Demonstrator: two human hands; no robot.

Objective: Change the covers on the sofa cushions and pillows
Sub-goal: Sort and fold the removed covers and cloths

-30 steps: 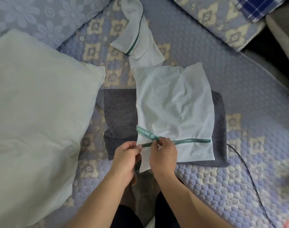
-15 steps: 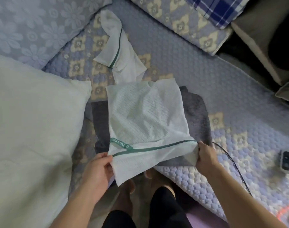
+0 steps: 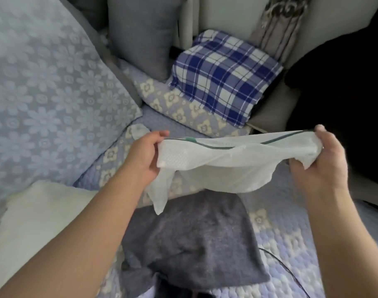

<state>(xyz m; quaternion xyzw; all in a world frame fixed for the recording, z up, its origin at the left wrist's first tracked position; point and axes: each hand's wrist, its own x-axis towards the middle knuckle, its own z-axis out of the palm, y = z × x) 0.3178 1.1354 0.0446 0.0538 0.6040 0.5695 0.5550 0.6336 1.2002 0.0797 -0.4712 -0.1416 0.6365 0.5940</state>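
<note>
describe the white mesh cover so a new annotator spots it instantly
Start at the quilted lavender sofa seat; above it the left hand and right hand grip the white mesh cover stretched between them. Only it has a green zipper line.

From my remote seat I saw a white mesh-textured fabric cover [image 3: 222, 166] edged with a dark green zipper line [image 3: 214, 147] and a brighter green tab [image 3: 190, 138]. Below it lay a flat charcoal-grey felt-like cloth [image 3: 196, 239]. The quilted sofa spread [image 3: 291, 233] was lavender-blue with a pebbled pattern and cream flower motifs. At the far left stood a pale blue cushion with tone-on-tone daisy flowers [image 3: 50, 93]; nearer left was a plain off-white pillow [image 3: 37, 229]. Farther back I noted a plain slate-grey cushion [image 3: 140, 33], a blue-and-white plaid pillow [image 3: 224, 76], and a beige-brown striped patterned fabric [image 3: 278, 31].
</note>
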